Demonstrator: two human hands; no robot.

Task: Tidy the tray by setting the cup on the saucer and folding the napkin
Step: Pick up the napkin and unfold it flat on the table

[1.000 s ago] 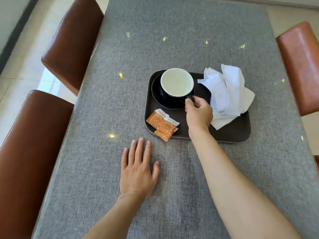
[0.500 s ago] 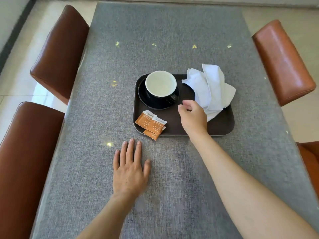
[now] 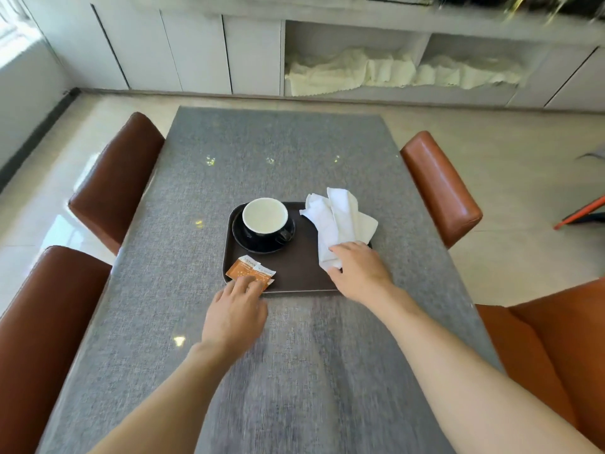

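Note:
A dark brown tray [image 3: 294, 276] lies on the grey table. At its back left a black cup [image 3: 265, 216] with a white inside stands on a black saucer [image 3: 248, 242], handle toward the front right. A crumpled white napkin [image 3: 337, 221] lies across the tray's right side. My right hand [image 3: 358, 271] rests on the napkin's near end, fingers curled onto it. My left hand [image 3: 234, 314] is at the tray's front left edge, its fingertips touching the orange sachets [image 3: 247, 271]. Whether either hand has a firm grip is unclear.
Brown leather chairs stand on both sides: two on the left [image 3: 114, 181] [image 3: 42, 326], two on the right [image 3: 438, 188] [image 3: 556, 348]. White cabinets [image 3: 196, 50] with cloth on open shelves line the far wall.
My left hand slid forward from the table to the tray's front edge and the sachets. My right hand moved right from beside the cup onto the napkin. The view tilted up.

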